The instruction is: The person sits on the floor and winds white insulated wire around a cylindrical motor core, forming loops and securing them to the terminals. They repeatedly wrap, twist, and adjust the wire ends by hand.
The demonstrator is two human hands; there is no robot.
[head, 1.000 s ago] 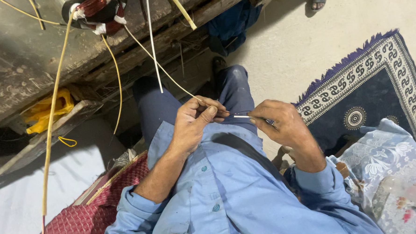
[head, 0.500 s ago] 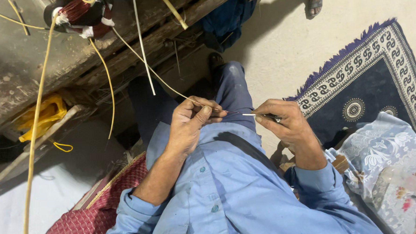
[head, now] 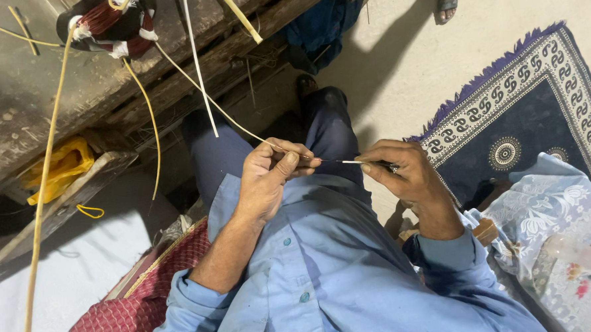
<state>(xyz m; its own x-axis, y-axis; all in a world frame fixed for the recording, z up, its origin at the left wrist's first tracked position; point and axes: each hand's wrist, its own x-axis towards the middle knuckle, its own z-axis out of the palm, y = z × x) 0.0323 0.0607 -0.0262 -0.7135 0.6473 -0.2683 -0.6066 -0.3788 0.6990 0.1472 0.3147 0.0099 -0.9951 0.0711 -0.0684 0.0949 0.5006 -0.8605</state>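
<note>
The person sits on the floor in a light blue shirt (head: 327,277) and dark trousers, legs stretched toward an old wooden bench (head: 33,84). The left hand (head: 269,177) is curled shut around a thin cane strip (head: 227,116), thumb pressed over it near the fingertips. That strip runs up and to the left from the hand, taut, to a dark red coil (head: 106,25) sitting on the bench. The right hand (head: 402,174) is just beside the left, fingers closed on a small knife (head: 365,161); only its pale blade shows, lying level between the two hands with its tip touching the strip at the left fingertips. The handle is buried in the fist, so I cannot make out its shape.

More strips hang from the bench: a thick yellow one (head: 41,203) falls past the left edge down to the floor, a curved one (head: 148,119) drops below the coil, and a white one (head: 198,70) hangs straight beside it. A crumpled yellow bag (head: 60,169) is tucked under the bench on a plank. By the left elbow lies a red patterned cushion (head: 126,313). To the right, a dark blue rug (head: 526,123) with a white scroll border is spread on the floor, and a pale floral cloth (head: 558,241) overlaps its near corner. A sandalled foot (head: 446,0) of another person shows at the top edge.
</note>
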